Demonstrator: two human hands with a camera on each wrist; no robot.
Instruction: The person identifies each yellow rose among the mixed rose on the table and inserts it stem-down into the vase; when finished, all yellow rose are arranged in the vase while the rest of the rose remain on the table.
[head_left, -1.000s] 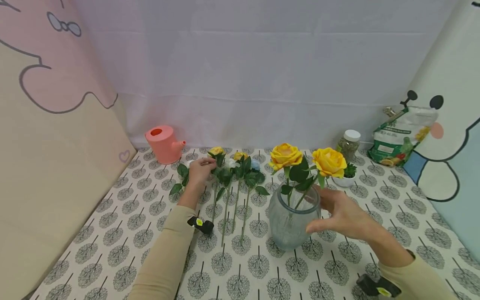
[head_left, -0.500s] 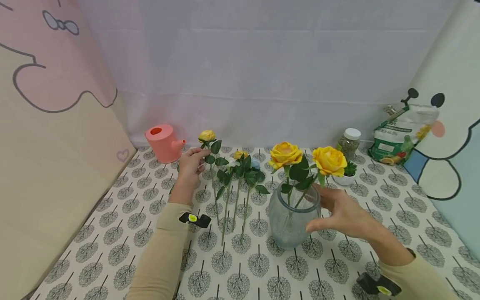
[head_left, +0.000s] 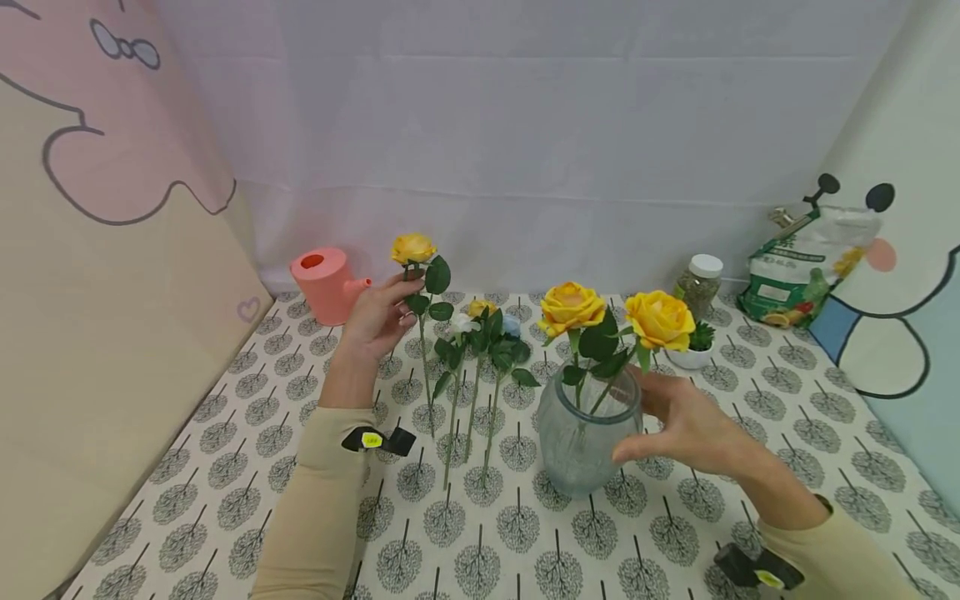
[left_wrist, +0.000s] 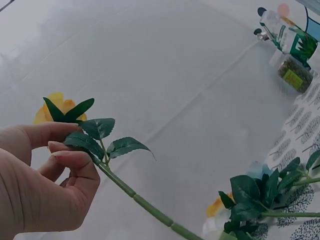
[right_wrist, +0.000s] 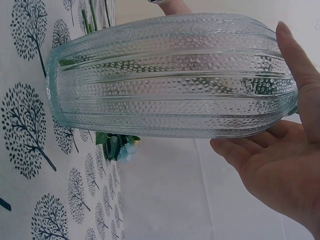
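My left hand (head_left: 375,321) pinches a yellow rose (head_left: 413,248) by its green stem, just below the bloom. The rose stands upright, its stem hanging down in front of the tablecloth. In the left wrist view, thumb and fingertips meet around the stem beside the leaves (left_wrist: 127,146). A ribbed, dimpled glass vase (right_wrist: 165,85) stands on the table with two yellow roses (head_left: 658,322) in it. Curled around the vase's right side near its rim is my right hand (head_left: 686,429), thumb in front and fingers partly hidden behind the glass.
Between the hands lie several flowers: a white one (head_left: 463,323), a blue one (head_left: 511,326) and a yellow rose (head_left: 482,307). A pink watering can (head_left: 325,286) stands at the back left. Back right hold a jar (head_left: 697,287), a potted succulent (head_left: 697,346) and a bag (head_left: 802,271).
My left hand has picked the yellow rose up from the table and raised it, moving leftward and up. The right hand and the vase stay in place.
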